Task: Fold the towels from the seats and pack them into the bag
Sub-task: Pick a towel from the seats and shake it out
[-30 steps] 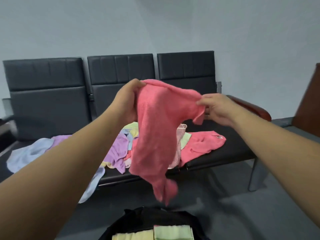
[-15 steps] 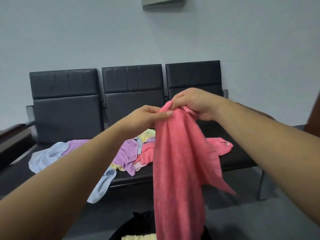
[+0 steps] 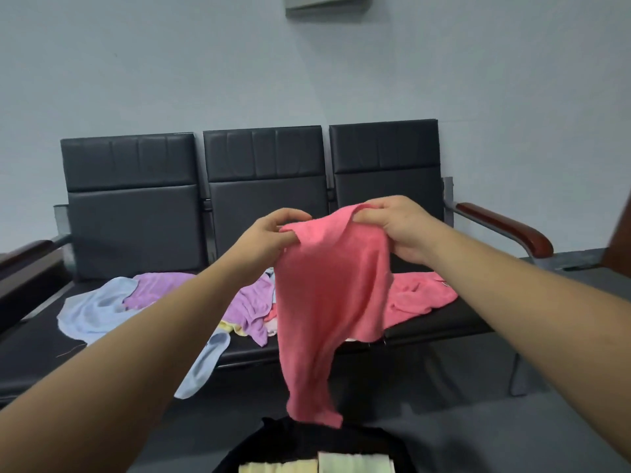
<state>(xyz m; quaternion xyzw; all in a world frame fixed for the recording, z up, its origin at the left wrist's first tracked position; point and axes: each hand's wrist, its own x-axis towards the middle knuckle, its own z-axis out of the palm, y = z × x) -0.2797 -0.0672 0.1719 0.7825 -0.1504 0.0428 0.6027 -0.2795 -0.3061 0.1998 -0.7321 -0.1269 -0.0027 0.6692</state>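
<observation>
Both hands are raised in front of the 3 black seats, each clamped on the top edge of 1 pink towel. The left hand pinches a corner between thumb and fingers. The right hand, just beside it and slightly higher, curls its fingers over the bunched edge. A short span of cloth sags between the 2 hands. The towel hangs below them, narrowing to a tail that ends right at the rim of the black bag (touching or not, I cannot tell). Inside the bag, 2 folded pale towels lie side by side. Beyond and below the left hand, a purple towel and a light blue towel lie crumpled on the seats. Below the right hand lies a second pink towel.
</observation>
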